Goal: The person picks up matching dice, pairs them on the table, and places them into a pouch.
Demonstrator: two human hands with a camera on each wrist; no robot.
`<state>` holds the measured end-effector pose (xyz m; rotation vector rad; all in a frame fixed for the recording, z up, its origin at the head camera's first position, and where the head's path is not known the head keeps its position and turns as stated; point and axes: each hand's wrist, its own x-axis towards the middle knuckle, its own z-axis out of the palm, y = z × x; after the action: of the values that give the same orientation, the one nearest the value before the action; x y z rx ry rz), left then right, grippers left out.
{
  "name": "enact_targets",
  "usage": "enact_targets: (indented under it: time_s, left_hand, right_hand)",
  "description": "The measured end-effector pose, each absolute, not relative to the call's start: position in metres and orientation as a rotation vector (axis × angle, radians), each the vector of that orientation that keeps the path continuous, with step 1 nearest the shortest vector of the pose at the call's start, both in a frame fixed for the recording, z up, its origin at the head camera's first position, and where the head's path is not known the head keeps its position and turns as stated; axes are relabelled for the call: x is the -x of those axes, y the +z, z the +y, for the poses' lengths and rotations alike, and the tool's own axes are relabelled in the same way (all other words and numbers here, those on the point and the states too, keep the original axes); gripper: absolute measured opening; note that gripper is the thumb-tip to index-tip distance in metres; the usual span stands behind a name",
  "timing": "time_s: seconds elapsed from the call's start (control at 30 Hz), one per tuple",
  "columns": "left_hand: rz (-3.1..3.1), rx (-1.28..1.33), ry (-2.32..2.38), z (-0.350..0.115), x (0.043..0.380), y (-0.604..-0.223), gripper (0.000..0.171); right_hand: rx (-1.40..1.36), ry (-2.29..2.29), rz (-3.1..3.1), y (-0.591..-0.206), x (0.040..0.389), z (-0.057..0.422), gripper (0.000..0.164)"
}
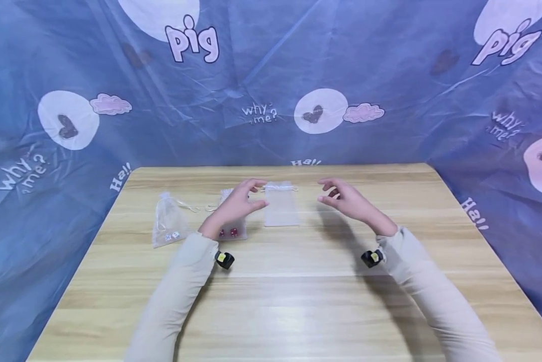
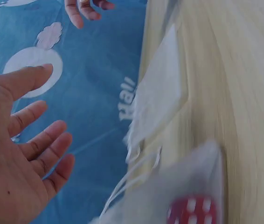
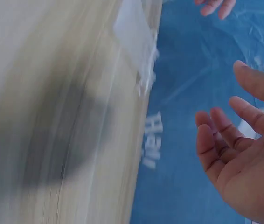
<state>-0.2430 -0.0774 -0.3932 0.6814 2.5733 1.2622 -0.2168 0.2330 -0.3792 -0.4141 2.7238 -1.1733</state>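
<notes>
My left hand (image 1: 236, 203) hovers above the table with loosely bent fingers and nothing in its grasp. Below it, partly covered by the hand and wrist, lies a sheer drawstring pouch (image 1: 239, 224) with red dice (image 1: 234, 232) in its lower end. Between my two hands a flat white drawstring pouch (image 1: 282, 208) lies with its gathered top toward the back edge. To the right of that pouch my right hand (image 1: 350, 201) is raised over the table, fingers relaxed and holding nothing. In the left wrist view the red-dice pouch (image 2: 157, 198) looms blurred at the bottom.
At the left lies another sheer pouch (image 1: 166, 216) with white dice (image 1: 172, 235) near its bottom, its cord trailing right. The wooden table (image 1: 280, 301) ends at a blue printed cloth (image 1: 271, 65) hanging behind and at the sides.
</notes>
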Motion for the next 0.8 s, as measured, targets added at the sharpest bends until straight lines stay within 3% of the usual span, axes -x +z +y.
enact_targets:
  time_s: [0.3,0.8]
  left_hand:
    - [2.326,-0.720,1.330,-0.047,0.260,-0.411,0.057]
    - [2.292,-0.656,1.144,-0.046,0.270,-0.440,0.056]
  right_hand:
    - [0.369,-1.081,2.806,-0.382,0.202,0.299,0.049]
    - [0.118,-1.026,2.816,-0.413,0.178,0.370,0.049]
